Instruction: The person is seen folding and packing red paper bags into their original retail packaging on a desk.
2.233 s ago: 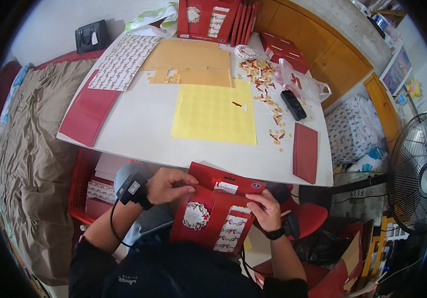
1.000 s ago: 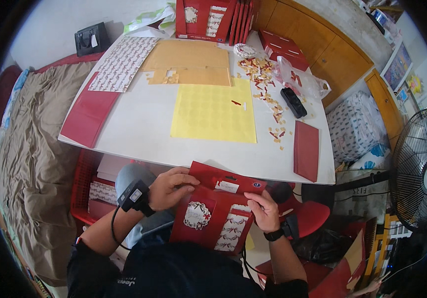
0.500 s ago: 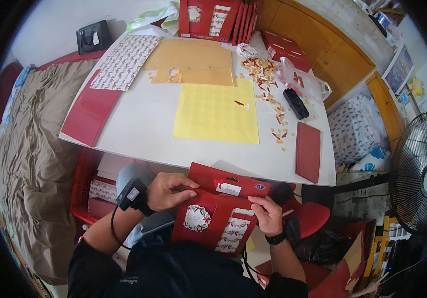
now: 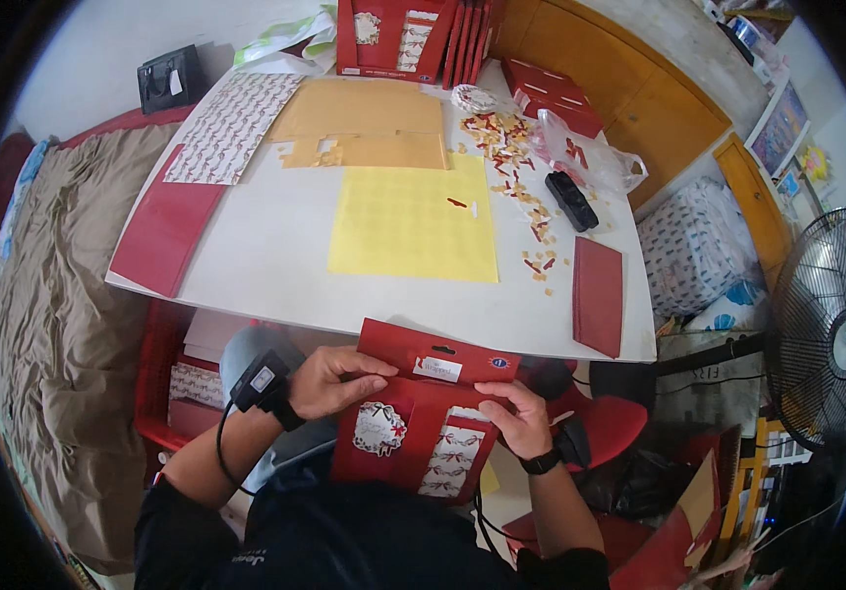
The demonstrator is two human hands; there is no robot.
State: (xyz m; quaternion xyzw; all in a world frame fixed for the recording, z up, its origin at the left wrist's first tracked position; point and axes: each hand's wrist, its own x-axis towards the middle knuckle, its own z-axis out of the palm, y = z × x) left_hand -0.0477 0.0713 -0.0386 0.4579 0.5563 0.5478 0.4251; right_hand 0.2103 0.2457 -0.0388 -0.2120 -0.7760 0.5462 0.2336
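Over my lap, just below the table's front edge, I hold a red cardboard wallet pack [image 4: 415,408]. Its top flap [image 4: 472,356] has a hanging slot and a white label. A round wreath tag [image 4: 379,430] and a bow-patterned white panel [image 4: 453,460] show on its front. My left hand [image 4: 336,382] pinches the fold at the left, thumb and fingers together. At the right end of that fold, my right hand [image 4: 519,417] grips the edge with its thumb on the front. The pack's lower edge is partly hidden by my dark shirt.
On the white table [image 4: 275,265] lie a yellow sheet [image 4: 413,226], brown card [image 4: 364,113], bow-patterned paper [image 4: 236,123], red card pieces [image 4: 598,295], scattered small scraps [image 4: 506,147] and a black object [image 4: 571,202]. A fan [image 4: 836,324] stands right, a bed [image 4: 59,324] left.
The pack's top flap now looks flatter and its label more squarely in view. Both hands keep hold of the fold; the whole view has shifted slightly.
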